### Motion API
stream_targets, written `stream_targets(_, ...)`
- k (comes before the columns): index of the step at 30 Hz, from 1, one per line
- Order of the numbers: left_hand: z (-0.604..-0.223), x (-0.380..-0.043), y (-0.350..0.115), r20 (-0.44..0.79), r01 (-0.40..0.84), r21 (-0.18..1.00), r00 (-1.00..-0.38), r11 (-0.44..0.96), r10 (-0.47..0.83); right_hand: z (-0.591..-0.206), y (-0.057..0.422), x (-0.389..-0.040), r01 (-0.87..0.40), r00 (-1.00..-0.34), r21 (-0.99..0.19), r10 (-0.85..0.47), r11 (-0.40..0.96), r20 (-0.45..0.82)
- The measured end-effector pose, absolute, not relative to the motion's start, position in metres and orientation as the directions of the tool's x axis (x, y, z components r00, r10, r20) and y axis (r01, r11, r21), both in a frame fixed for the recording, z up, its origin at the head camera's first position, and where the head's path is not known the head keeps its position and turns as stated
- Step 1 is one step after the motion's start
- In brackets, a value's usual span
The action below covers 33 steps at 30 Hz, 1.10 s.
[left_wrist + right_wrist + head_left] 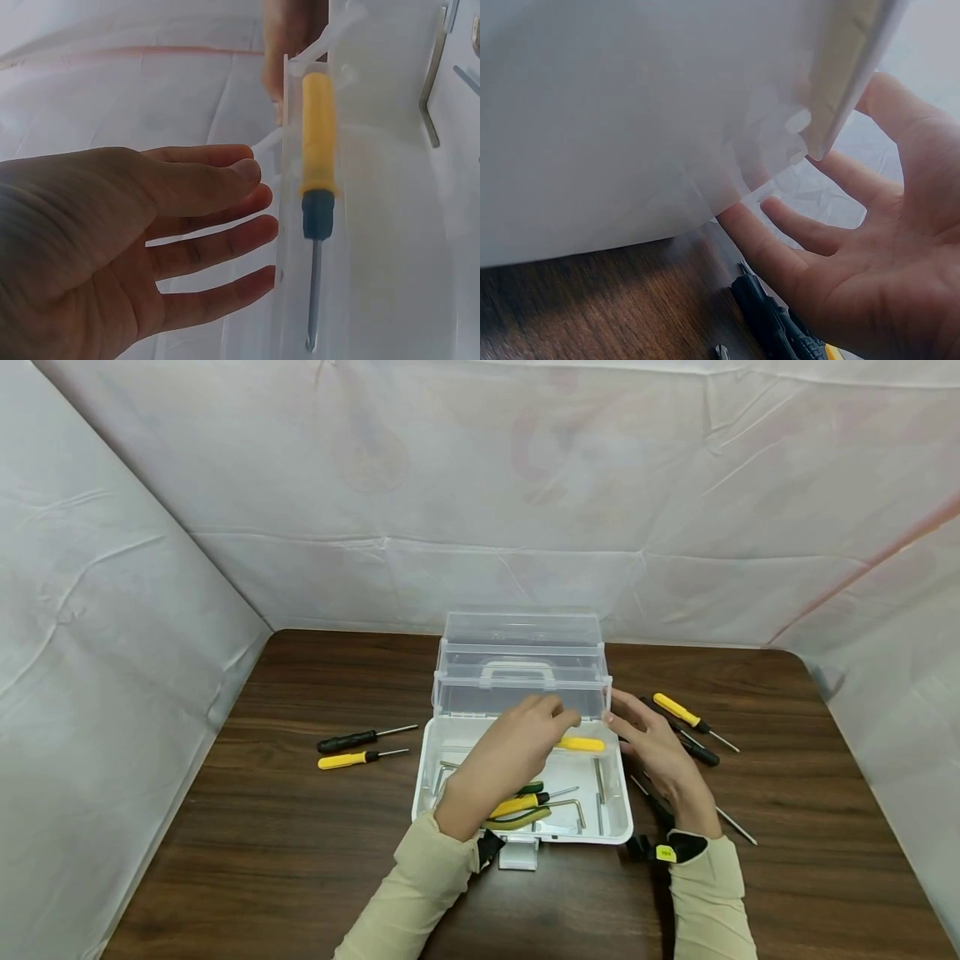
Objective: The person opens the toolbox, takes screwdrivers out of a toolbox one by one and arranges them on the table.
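Note:
A white toolbox (618, 810) stands on the table with its clear lid (521, 631) raised at the back. Along the back of the box lies a yellow-handled screwdriver (319, 135), its blue-black collar and shaft showing in the left wrist view. My left hand (506, 743) is over the box, its extended fingers (225, 244) right at the thin clear edge beside that screwdriver, gripping nothing. At the back right corner my right hand (660, 752) has its fingers spread, fingertips (739, 221) against the box and lid.
Inside the box lie another yellow screwdriver (513, 805), green-handled pliers (517, 820) and several hex keys (577, 810). On the left are a black screwdriver (348, 742) and a yellow one (343, 761). Several more screwdrivers (675, 707) lie on the right. Wrinkled white sheeting (480, 510) surrounds the table.

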<state>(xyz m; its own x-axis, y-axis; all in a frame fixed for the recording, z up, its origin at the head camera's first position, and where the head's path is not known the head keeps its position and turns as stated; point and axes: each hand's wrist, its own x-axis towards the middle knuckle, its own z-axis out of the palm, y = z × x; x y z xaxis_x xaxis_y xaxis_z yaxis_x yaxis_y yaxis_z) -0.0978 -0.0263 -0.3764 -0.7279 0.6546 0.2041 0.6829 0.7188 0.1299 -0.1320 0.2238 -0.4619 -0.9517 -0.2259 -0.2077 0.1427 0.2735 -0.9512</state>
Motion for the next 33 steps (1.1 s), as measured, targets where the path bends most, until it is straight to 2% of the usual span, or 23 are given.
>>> stream_targets(13, -0.384, -0.109, -0.006, 0.132, 0.709, 0.11, -0.705, 0.696, 0.697, -0.463, 0.224, -0.132, 0.13, -0.95, -0.956, -0.243, 0.264, -0.197)
stream_targets(25, -0.382, -0.115, -0.003, 0.053, 0.694, 0.21, -0.712, 0.689, 0.7, -0.462, 0.224, -0.133, 0.134, -0.953, -0.954, -0.228, 0.267, -0.198)
stream_targets(33, -0.383, -0.117, 0.001, 0.052, 0.696, 0.199, -0.71, 0.69, 0.702, -0.461, 0.224, -0.133, 0.139, -0.953, -0.958, -0.231, 0.25, -0.198)
